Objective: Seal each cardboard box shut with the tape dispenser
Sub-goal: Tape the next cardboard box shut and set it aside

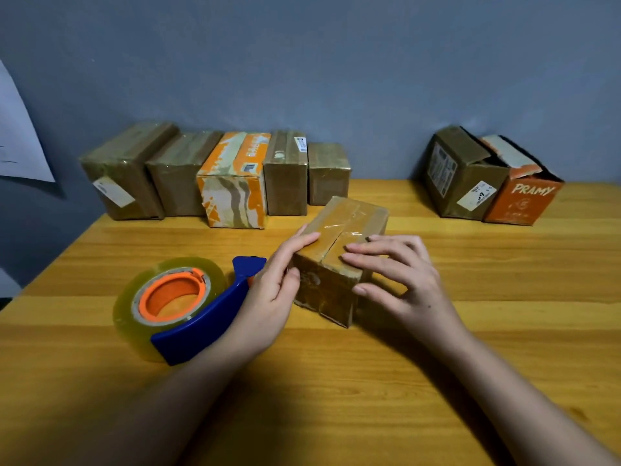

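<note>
While it sits mid-table on the wooden table [470,331], the small brown box [339,264] shows glossy clear tape along its top seam. Your left hand [268,297] lies on its left edge and your right hand [396,274] on top, fingers straight, gripping nothing. The tape dispenser [181,307] lies just left, blue-framed, orange-cored.

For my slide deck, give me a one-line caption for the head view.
Both hands press tape flat on a box, dispenser resting alongside.
</note>
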